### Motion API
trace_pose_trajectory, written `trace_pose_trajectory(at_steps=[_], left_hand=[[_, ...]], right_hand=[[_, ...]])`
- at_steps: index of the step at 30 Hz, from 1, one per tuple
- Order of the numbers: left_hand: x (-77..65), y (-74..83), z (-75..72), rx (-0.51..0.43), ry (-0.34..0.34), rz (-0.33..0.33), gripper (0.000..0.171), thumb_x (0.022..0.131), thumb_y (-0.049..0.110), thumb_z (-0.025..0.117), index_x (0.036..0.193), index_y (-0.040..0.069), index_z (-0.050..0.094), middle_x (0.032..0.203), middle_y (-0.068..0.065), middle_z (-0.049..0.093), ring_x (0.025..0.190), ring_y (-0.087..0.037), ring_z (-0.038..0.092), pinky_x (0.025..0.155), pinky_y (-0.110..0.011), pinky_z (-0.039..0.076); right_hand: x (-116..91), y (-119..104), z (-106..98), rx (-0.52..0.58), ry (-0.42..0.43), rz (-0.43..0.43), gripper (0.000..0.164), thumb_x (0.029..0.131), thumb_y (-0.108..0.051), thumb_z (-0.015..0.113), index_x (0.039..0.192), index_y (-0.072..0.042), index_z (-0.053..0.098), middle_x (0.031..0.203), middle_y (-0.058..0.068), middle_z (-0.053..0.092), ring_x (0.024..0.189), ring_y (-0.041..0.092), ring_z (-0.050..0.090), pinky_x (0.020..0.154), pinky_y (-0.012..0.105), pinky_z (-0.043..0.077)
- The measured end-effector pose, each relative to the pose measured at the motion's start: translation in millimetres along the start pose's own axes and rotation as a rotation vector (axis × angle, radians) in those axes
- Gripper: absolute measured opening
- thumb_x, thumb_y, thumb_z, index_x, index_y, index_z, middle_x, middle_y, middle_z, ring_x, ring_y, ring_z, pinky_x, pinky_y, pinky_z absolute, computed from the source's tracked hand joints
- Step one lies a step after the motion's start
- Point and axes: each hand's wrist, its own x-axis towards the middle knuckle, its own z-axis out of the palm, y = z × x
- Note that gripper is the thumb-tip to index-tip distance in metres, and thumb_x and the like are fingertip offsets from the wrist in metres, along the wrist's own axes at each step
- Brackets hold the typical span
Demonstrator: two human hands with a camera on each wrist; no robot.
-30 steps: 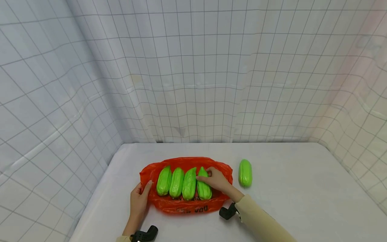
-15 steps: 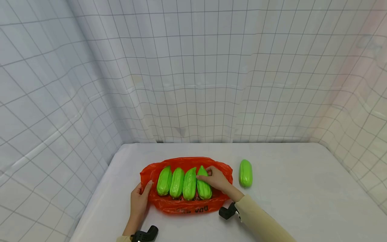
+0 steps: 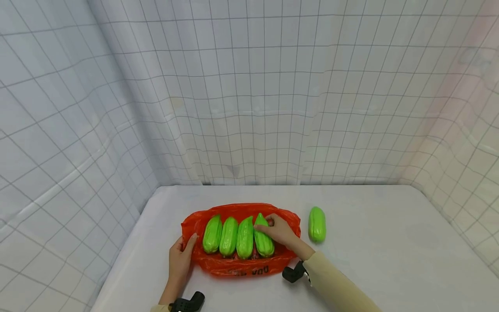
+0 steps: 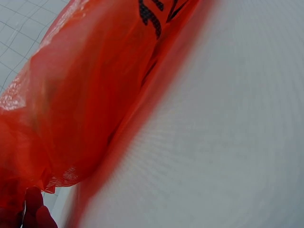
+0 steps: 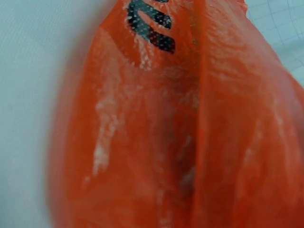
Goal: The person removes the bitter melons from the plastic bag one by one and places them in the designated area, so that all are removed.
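Observation:
A red plastic bag [image 3: 216, 268] lies spread open on the white table, dark lettering along its near side. Inside it several glossy, bright green gourd-like vegetables [image 3: 228, 236] stand side by side in a row, pointed ends away from me. At the bag's left edge my left hand [image 3: 179, 259] pinches the plastic, thumb on the inner side. My right hand [image 3: 281, 230] reaches over the bag's right rim and holds the rightmost green gourd [image 3: 264, 246] near its pointed end. Red plastic [image 5: 237, 123] fills most of the right wrist view, hiding that hand there.
One more green gourd [image 3: 317, 224] lies on the table [image 3: 370, 242] to the right of the bag. White grid-patterned curtains [image 3: 249, 108] hang behind the table and on both sides.
The rightmost gourd, in my right hand, has shifted slightly, its pointed end a little farther from me. My left hand and the bag stay nearly where they were.

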Motion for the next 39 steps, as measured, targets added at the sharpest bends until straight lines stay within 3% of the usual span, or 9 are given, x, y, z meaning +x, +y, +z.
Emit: trace_pose_trajectory(at_steps=[9, 21, 39], left_hand=[[0.4, -1.5, -0.1, 0.006, 0.009, 0.005, 0.037, 0.095, 0.033, 0.059, 0.107, -0.002, 0.064, 0.097, -0.014, 0.063, 0.078, -0.012, 0.053, 0.066, -0.018, 0.048], [-1.2, -0.3, -0.7, -0.003, -0.002, 0.005, 0.039, 0.095, 0.035, 0.059, 0.109, -0.001, 0.064, 0.097, -0.013, 0.063, 0.08, -0.013, 0.053, 0.067, -0.017, 0.048], [-3.4, 0.3, -0.4, -0.034, -0.015, 0.025, 0.036, 0.095, 0.033, 0.059, 0.109, 0.0, 0.064, 0.097, -0.015, 0.062, 0.079, -0.013, 0.052, 0.067, -0.019, 0.048]], right_hand=[[0, -4, 2, 0.004, 0.056, 0.011, 0.055, 0.081, -0.045, 0.072, 0.111, -0.002, 0.054, 0.094, 0.007, 0.055, 0.08, 0.019, 0.052, 0.068, 0.032, 0.046], [0, -8, 1, 0.027, 0.117, -0.038, 0.051, 0.08, -0.043, 0.073, 0.106, -0.003, 0.055, 0.091, 0.006, 0.055, 0.077, 0.018, 0.051, 0.064, 0.03, 0.046], [-2, -16, -3, 0.112, 0.176, -0.084, 0.051, 0.083, -0.04, 0.072, 0.113, -0.003, 0.056, 0.098, 0.008, 0.059, 0.077, 0.017, 0.057, 0.063, 0.032, 0.05]])
